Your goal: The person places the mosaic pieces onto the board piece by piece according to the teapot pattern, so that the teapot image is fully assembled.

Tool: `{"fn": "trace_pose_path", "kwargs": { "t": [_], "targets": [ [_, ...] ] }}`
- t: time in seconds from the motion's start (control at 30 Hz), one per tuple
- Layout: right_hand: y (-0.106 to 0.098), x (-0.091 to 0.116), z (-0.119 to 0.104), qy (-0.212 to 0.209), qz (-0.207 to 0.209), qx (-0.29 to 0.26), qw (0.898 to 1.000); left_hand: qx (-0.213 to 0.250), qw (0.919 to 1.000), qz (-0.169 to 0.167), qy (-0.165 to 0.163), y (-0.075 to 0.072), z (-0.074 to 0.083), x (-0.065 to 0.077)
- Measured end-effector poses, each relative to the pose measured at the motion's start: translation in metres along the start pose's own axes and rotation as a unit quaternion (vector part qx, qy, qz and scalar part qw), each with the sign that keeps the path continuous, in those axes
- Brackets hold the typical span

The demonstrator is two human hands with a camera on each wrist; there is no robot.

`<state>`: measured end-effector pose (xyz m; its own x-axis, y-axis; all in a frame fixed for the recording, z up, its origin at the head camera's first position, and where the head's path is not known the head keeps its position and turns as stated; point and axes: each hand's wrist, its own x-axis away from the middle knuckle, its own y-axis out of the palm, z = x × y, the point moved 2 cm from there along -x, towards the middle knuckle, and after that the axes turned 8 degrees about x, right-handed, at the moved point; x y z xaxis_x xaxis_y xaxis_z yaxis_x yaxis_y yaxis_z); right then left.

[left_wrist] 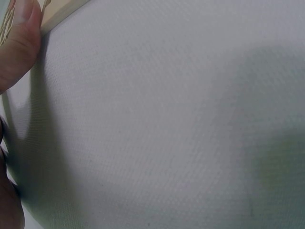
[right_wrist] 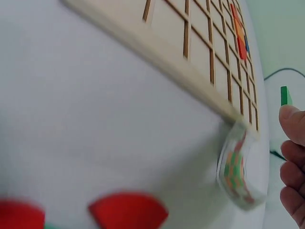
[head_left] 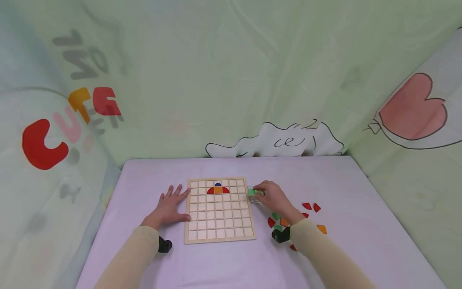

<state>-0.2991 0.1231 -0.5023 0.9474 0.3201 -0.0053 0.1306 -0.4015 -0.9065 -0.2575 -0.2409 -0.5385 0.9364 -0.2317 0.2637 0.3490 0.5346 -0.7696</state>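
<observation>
A wooden grid board (head_left: 221, 239) lies flat before me. Near its far edge, an orange square (head_left: 218, 190) sits between two red quarter-round tiles (head_left: 210, 191), topped by a small blue rounded tile (head_left: 218, 184). My left hand (head_left: 169, 208) has its fingers spread on the cloth, with fingertip and thumb at the board's left edge; the left wrist view shows the thumb (left_wrist: 21, 43) there. Beyond the board's right edge, my right hand (head_left: 273, 196) pinches a green tile (right_wrist: 285, 96) between thumb and finger. Beneath that hand lies a curved card (right_wrist: 234, 171) printed with a coloured pattern.
Loose red, green and orange tiles lie right of the board, some partly hidden by the right forearm; a red tile (head_left: 306, 206) and an orange one (head_left: 322, 228) lie farther out. A pale cloth covers the table (head_left: 364, 241). Printed fabric (head_left: 216, 80) hangs behind and at both sides.
</observation>
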Motion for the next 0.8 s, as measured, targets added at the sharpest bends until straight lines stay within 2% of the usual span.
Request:
{"fn": "trace_pose_path", "kwargs": {
  "t": [0.13,0.33,0.6,0.8],
  "targets": [
    [0.008,-0.007,-0.017,-0.011,-0.001,-0.015,1.000,0.001,1.0000,0.002,0.002,0.000,0.001,0.001],
    [0.025,-0.019,-0.041,-0.005,-0.012,-0.028,1.000,0.004,1.0000,0.004,-0.004,-0.001,0.003,0.002],
    [0.052,-0.031,-0.067,-0.066,-0.011,-0.019,0.998,0.004,0.9999,0.005,-0.009,0.000,0.001,0.000],
    [0.064,-0.039,-0.080,-0.078,-0.020,-0.003,0.997,0.004,0.9999,0.004,-0.010,0.000,0.000,0.000]
  ]
}}
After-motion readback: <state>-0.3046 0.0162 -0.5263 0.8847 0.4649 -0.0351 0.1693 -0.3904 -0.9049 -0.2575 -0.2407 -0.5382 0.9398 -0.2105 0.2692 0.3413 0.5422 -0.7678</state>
